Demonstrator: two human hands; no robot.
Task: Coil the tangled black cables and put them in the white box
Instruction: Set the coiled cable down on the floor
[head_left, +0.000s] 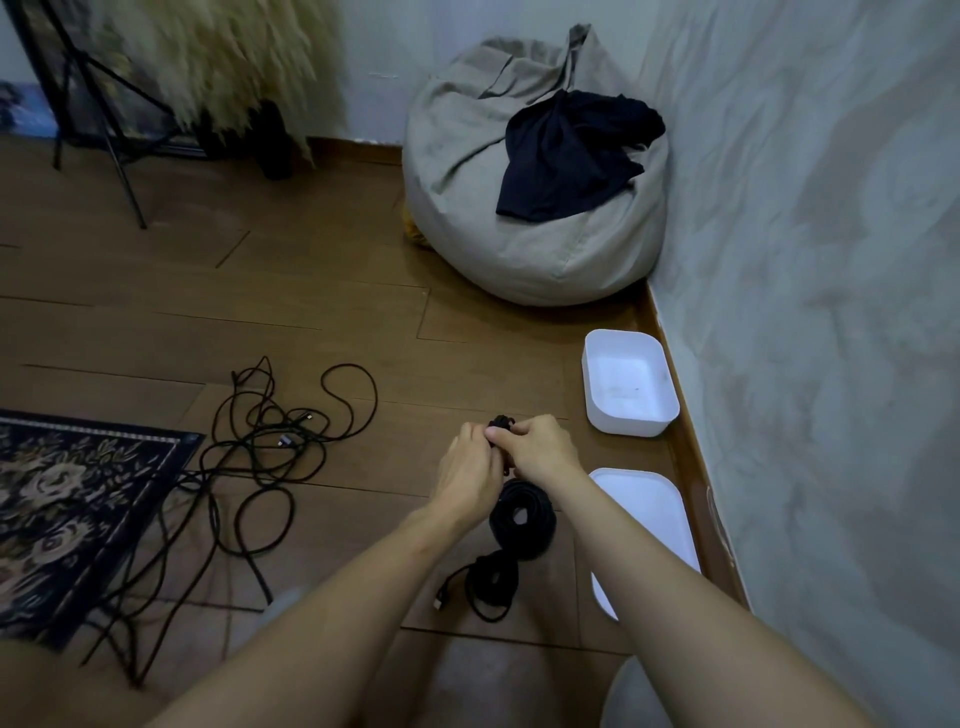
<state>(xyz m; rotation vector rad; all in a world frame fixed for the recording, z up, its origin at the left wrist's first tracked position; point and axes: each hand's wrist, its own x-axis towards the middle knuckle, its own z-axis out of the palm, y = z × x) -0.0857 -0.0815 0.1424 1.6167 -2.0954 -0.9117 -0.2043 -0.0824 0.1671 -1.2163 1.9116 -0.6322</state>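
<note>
Near the box (628, 425), left hand (467, 470) and right hand (540, 449) pinched a coil (501, 420), apparently finishing its wrap before boxing it.

A loose tangle of thin black cables (284, 440) sprawls on the floor at nine o'clock from the hands, its loops overlapping and plugs showing near its middle. A small black bundle (501, 421) is pinched between the left hand (467, 473) and the right hand (540, 449). At six o'clock from them a tight round coil (537, 525) lies flat, touching a looser coil (488, 574) beyond it — one plug end trails out at eight o'clock. The white box (631, 423) — rectangular, upright, open-topped — stands at two o'clock.
</note>
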